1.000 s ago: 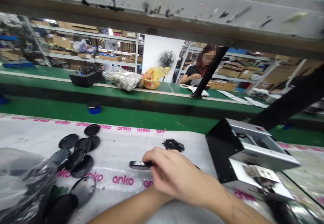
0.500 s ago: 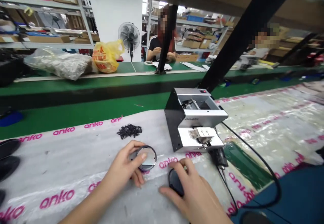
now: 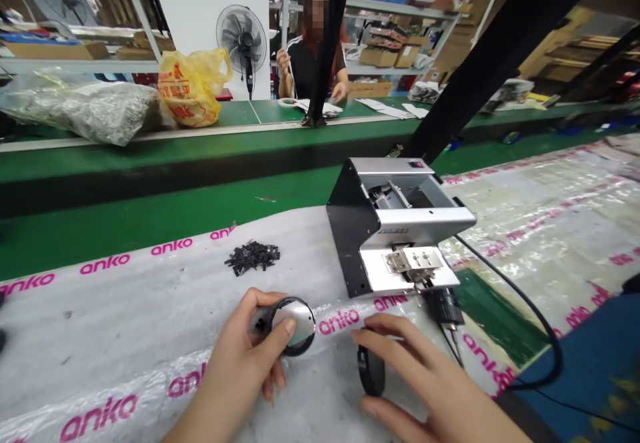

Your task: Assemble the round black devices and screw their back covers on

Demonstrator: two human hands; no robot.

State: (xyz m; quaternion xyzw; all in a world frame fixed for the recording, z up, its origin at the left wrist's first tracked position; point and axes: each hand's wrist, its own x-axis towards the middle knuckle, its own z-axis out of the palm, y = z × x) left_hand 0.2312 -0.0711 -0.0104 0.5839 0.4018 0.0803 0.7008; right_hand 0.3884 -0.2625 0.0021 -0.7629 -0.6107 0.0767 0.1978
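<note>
Left hand (image 3: 240, 356) closed, gripping a black-rimmed, silver-faced disc (image 3: 300, 323); thumb crosses the face, fingers hide the rim's underside. Right hand (image 3: 430, 383) half open, fingers (image 3: 395, 333) curved around a black disc (image 3: 371, 371) on edge; contact unclear. Beyond the fingertips: benchtop metal machine (image 3: 395, 229), small black parts (image 3: 253, 256), anko-printed foam sheet (image 3: 100, 323).

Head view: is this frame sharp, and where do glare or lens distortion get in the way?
Head view: fairly sharp, without heavy motion blur; glare shines on the silver face of the round disc in the left hand and on the clear plastic sheeting; head view: wide-angle distortion makes the shelving lean.
</note>
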